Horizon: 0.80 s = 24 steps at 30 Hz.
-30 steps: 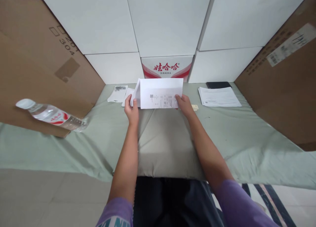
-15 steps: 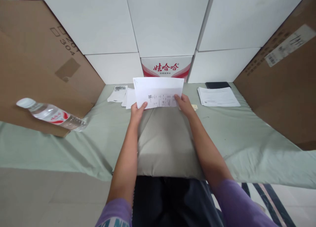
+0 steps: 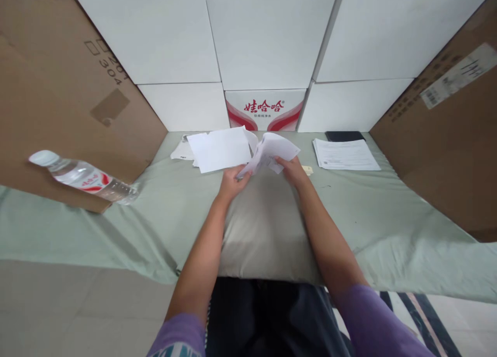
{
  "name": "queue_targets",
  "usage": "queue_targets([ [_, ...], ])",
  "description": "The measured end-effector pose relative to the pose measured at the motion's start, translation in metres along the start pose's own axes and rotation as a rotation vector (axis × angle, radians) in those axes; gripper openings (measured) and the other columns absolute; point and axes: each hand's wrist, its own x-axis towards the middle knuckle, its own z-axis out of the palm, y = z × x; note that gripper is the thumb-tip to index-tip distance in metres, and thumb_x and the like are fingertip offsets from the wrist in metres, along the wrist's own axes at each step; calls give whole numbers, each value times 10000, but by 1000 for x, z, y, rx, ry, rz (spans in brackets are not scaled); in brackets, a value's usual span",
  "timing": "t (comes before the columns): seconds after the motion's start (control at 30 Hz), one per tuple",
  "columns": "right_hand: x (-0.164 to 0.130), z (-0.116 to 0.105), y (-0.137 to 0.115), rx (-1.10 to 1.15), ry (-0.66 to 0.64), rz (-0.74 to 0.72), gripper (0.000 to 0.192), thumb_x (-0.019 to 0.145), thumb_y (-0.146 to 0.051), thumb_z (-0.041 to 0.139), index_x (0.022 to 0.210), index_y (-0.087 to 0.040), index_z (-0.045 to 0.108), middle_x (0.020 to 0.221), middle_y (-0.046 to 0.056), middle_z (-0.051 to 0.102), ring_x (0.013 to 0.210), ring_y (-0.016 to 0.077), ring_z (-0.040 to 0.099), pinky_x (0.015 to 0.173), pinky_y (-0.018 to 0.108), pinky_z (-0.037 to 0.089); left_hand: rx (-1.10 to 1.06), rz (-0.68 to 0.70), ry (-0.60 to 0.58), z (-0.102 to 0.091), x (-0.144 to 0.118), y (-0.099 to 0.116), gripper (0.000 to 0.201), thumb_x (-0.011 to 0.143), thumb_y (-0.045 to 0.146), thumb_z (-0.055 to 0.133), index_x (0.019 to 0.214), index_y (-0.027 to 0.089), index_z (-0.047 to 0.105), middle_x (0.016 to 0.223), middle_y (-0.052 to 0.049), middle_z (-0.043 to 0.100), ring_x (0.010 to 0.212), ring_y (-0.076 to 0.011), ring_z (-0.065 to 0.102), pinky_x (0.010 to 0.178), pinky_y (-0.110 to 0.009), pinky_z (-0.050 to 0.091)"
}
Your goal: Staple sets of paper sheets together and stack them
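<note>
Both my hands grip one white printed sheet [image 3: 272, 151], which is bent and curled between them above a grey cushion [image 3: 264, 227]. My left hand [image 3: 230, 182] pinches its lower left corner. My right hand [image 3: 293, 170] holds its right side. Just to the left, a blank white sheet [image 3: 219, 148] lies flat on top of other papers on the green cloth.
A stack of printed pages [image 3: 345, 154] and a dark phone [image 3: 345, 136] lie at the right. A water bottle [image 3: 83, 176] lies on its side at the left. Brown cardboard boxes [image 3: 58, 87] flank both sides; white boxes and a red-printed carton [image 3: 265, 110] stand behind.
The sheet I held flat and spread is now crumpled inward between my hands, which moved closer together. A blank sheet now lies on the pile at the left.
</note>
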Motion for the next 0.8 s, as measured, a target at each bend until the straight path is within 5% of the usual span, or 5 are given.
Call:
queue_targets([
  [0.2, -9, 5, -26, -49, -178, -16, 581, 648, -464, 871, 1159, -246, 702, 1417, 94, 615, 1298, 287, 575, 1152, 459, 391, -139, 33, -269, -8, -1, 18, 229, 754, 133, 637, 906, 201, 793, 998, -58, 798, 966, -235, 749, 901, -351, 564],
  [0.33, -11, 4, -37, -61, -313, -17, 488, 647, -448, 877, 1066, -246, 729, 1452, 90, 589, 1343, 288, 541, 1158, 451, 371, -220, 36, -270, -20, 2, 26, 148, 755, 145, 628, 798, 204, 756, 894, -56, 792, 992, -247, 734, 933, -379, 546],
  [0.53, -12, 1, -33, -101, -316, 32, 348, 673, -457, 841, 892, -208, 735, 1080, 87, 750, 1084, 269, 676, 993, 413, 507, -78, -15, -220, -23, 3, 17, 105, 786, 243, 641, 778, 169, 715, 770, -24, 717, 788, -200, 674, 781, -323, 530],
  [0.7, -15, 3, -30, -128, -312, 53, 441, 659, -477, 828, 994, -206, 733, 1013, 80, 750, 1059, 265, 671, 957, 404, 525, -54, -41, -302, -21, 2, 21, 161, 792, 295, 638, 825, 159, 716, 805, -28, 713, 779, -205, 653, 744, -316, 511],
  [0.8, -16, 5, -29, -141, -354, 76, 507, 642, -509, 824, 1054, -226, 739, 1127, 88, 738, 1155, 283, 637, 1005, 422, 504, -26, 70, -305, -21, 4, 34, 124, 760, 284, 657, 822, 201, 727, 935, -59, 750, 935, -256, 674, 893, -385, 509],
])
